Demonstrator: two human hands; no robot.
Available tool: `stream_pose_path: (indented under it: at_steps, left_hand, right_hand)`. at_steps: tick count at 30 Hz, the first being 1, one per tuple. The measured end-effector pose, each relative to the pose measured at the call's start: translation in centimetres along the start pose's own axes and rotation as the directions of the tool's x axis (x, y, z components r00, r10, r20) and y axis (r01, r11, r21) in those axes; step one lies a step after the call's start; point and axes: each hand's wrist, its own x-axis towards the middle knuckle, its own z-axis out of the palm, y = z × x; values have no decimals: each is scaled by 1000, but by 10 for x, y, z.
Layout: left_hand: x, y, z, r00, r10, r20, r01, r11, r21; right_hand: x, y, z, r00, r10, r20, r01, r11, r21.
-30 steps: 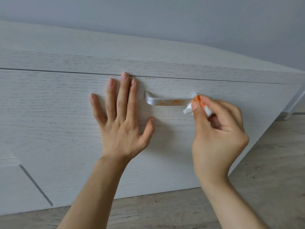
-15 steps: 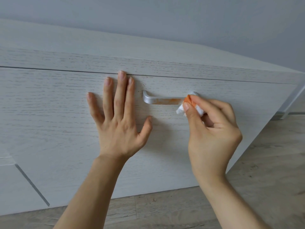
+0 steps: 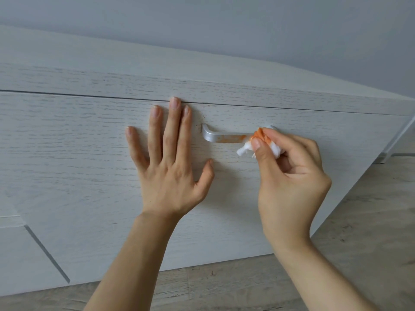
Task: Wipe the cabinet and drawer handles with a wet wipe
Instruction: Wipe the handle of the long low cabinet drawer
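Note:
A silver metal handle [image 3: 221,137] sits on a whitewashed wood drawer front [image 3: 89,153]; orange smears streak its middle. My right hand [image 3: 289,176] pinches a crumpled white wet wipe [image 3: 261,141], stained orange, between thumb and fingers and presses it on the handle's right part. That end of the handle is mostly hidden behind the wipe and fingers. My left hand [image 3: 170,158] lies flat on the drawer front just left of the handle, fingers straight and spread.
The cabinet top edge [image 3: 202,88] runs above the drawer, with a grey wall behind. Below and to the right lies a pale wood floor [image 3: 370,221]. A metal cabinet foot [image 3: 382,158] shows at far right. Another cabinet panel [image 3: 20,254] adjoins at lower left.
The wipe slid a little left along the handle, then back right near the handle's end. My left hand has stayed flat on the drawer front.

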Motion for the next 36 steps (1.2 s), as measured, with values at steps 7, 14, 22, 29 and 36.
stream_pose_path:
  at_steps: [7,14,22,29,36]
  left_hand:
    - [-1,1,1,1000,-10,-14,10,1000,-6]
    - [-1,0,1,999,10,-34,-10,1000,-21]
    - [-2,-1,2,1000,12,-27,-13,1000,-20]
    - [-2,-1,5,998,16,-68,-17,1000,-2]
    - [-3,-1,7,996,13,-91,-13,1000,4]
  right_hand:
    - [-5,-3,7,998,-42,-54,39,998,-58]
    - [-14,-10,21,997,-28,-75,23,997,-73]
    - [-16,-11,26,988,-24,-150,5,992,-129]
    - [-16,-13,27,991,-62,-116,42,985,-168]
    - [-8,-18,14,983,-64,-173,56,997,-48]
